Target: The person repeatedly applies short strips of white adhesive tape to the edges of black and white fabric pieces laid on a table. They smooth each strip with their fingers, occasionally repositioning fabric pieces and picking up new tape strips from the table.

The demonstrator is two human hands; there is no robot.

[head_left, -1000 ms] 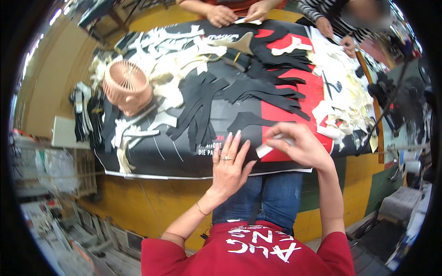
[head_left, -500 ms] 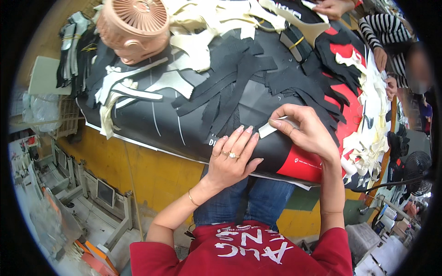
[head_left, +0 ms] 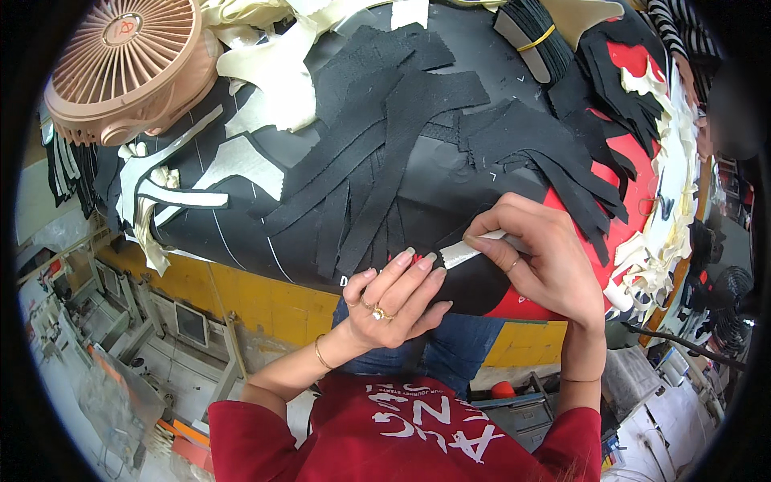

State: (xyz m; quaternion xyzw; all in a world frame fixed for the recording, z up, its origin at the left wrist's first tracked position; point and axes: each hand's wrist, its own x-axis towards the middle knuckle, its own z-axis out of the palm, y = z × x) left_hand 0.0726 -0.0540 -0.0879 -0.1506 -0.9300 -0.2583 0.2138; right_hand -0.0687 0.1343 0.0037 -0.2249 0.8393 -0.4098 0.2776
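Between finger and thumb my right hand [head_left: 546, 261] pinches a short whitish strip [head_left: 462, 255], closed on its right part. The strip's left end reaches my left fingertips and lies over the black covering [head_left: 474, 285]. Fingers stretched and palm down, my left hand [head_left: 397, 301] rests at the near edge of the table; anything under its fingertips is hidden. Just beyond both hands lie loose black fabric pieces [head_left: 377, 153], overlapping in a heap. More black fabric strips [head_left: 554, 173] spread to the right.
A pink fan [head_left: 132, 68] stands at the far left, beside cream fabric pieces [head_left: 277, 76]. Farther off is a black bundle [head_left: 534, 40] tied with a yellow band. White scraps [head_left: 662, 193] pile along the right edge. A person in striped sleeves [head_left: 683, 40] is beyond.
The head view has shifted, so the fan and fabric appear larger. My hands keep nearly the same pose, the right still pinching the whitish strip. The other person's hand at the top has left view.
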